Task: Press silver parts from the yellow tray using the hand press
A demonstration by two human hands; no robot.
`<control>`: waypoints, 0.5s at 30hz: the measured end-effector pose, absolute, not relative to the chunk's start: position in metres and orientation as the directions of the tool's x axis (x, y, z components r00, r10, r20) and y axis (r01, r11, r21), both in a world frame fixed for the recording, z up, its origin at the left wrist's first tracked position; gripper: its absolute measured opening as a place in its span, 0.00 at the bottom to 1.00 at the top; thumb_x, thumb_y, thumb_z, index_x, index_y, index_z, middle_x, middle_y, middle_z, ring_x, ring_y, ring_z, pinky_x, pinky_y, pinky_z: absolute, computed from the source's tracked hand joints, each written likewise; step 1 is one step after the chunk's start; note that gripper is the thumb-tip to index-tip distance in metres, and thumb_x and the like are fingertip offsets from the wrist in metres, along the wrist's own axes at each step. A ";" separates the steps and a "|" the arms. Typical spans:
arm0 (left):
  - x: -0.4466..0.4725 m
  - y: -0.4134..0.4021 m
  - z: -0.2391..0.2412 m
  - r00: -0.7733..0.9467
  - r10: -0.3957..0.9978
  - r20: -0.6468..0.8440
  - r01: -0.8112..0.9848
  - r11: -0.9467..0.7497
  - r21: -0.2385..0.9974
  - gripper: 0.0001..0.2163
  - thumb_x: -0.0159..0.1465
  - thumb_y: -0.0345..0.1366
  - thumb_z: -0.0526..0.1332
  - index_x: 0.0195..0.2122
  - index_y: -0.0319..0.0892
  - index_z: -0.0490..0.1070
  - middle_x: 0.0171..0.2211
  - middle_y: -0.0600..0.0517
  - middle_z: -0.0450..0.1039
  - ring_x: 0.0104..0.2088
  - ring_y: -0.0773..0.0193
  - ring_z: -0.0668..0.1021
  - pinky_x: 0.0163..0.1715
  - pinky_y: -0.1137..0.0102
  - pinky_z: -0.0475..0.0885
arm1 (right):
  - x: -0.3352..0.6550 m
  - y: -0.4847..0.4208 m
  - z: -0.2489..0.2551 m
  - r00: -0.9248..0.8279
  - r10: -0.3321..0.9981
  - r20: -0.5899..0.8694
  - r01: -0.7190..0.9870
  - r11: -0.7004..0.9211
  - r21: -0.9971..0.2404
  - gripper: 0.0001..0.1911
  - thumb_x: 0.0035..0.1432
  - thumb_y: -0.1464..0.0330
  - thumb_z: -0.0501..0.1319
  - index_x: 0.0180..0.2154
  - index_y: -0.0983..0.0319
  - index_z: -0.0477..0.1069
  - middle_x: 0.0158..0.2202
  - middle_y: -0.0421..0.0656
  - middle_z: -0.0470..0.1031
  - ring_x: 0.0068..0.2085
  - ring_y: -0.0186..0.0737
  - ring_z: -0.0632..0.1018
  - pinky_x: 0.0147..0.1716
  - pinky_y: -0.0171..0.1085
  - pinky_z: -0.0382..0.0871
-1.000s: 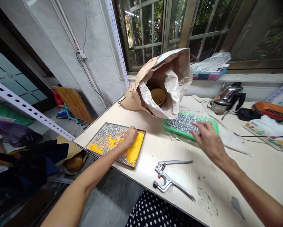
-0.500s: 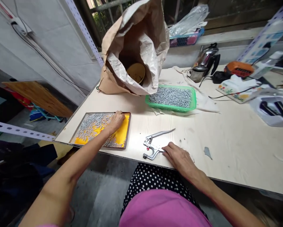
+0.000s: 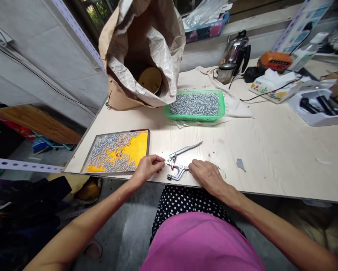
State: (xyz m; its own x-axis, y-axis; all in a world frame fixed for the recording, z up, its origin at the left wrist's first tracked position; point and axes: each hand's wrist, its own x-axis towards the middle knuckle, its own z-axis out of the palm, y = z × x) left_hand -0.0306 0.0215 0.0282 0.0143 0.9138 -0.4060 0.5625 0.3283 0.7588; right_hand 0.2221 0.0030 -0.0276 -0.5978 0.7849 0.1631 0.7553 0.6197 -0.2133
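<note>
Counter: a pale wood-grain counter (image 3: 270, 162) spans the scene, its near edge in front of the person.
Sack: a large brown paper sack (image 3: 122, 98) with a crumpled whitish lining gapes open at the back left.
Tray: a shallow, dark-rimmed rectangular tray (image 3: 141, 145) lined in bright yellow lies at the near left, scattered with small silver metal pieces (image 3: 105, 146).
Basket: a bright green plastic basket (image 3: 198, 118), filled with similar pieces, stands just right of the sack.
Pliers: silver metal hand pliers (image 3: 182, 171) with a coil spring and a red spot lie near the counter's front edge, between the two hands, handles spread apart.
Right hand: the right hand (image 3: 210, 177) has its fingers closed over the pliers' lower handle.
Left hand: the left hand (image 3: 148, 167) is just beside the pliers' head, fingertips pressed together; anything between them is too small to tell.
</note>
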 end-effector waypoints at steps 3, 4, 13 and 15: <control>-0.013 0.002 0.014 -0.013 0.853 -0.521 0.354 0.491 0.796 0.08 0.56 0.36 0.66 0.32 0.37 0.75 0.21 0.55 0.72 0.20 0.71 0.71 0.23 0.75 0.66 | 0.223 0.004 -0.023 -0.625 0.761 0.171 0.738 0.648 -0.187 0.12 0.64 0.80 0.51 0.35 0.62 0.68 0.34 0.44 0.72 0.33 0.39 0.69 0.33 0.40 0.53; -0.010 -0.001 0.010 -0.027 0.845 -0.533 0.313 0.514 0.799 0.09 0.55 0.38 0.67 0.31 0.37 0.74 0.20 0.55 0.71 0.20 0.72 0.70 0.22 0.76 0.65 | 0.223 0.004 -0.021 -0.636 0.752 0.173 0.730 0.659 -0.179 0.12 0.63 0.80 0.50 0.35 0.62 0.68 0.35 0.44 0.72 0.33 0.40 0.69 0.34 0.40 0.53; -0.006 -0.001 0.000 -0.028 0.816 -0.577 0.301 0.558 0.774 0.12 0.52 0.41 0.70 0.28 0.36 0.75 0.17 0.57 0.67 0.18 0.74 0.66 0.19 0.77 0.60 | 0.221 0.011 -0.009 -0.678 0.722 0.139 0.715 0.692 -0.104 0.12 0.64 0.80 0.50 0.35 0.62 0.69 0.35 0.44 0.73 0.34 0.41 0.69 0.34 0.41 0.54; -0.005 -0.001 0.000 -0.039 0.801 -0.598 0.303 0.579 0.757 0.11 0.52 0.40 0.70 0.27 0.36 0.75 0.17 0.57 0.68 0.18 0.73 0.67 0.21 0.77 0.62 | 0.221 0.012 -0.007 -0.683 0.721 0.121 0.713 0.693 -0.108 0.12 0.64 0.80 0.50 0.35 0.62 0.69 0.35 0.45 0.73 0.34 0.41 0.69 0.34 0.41 0.54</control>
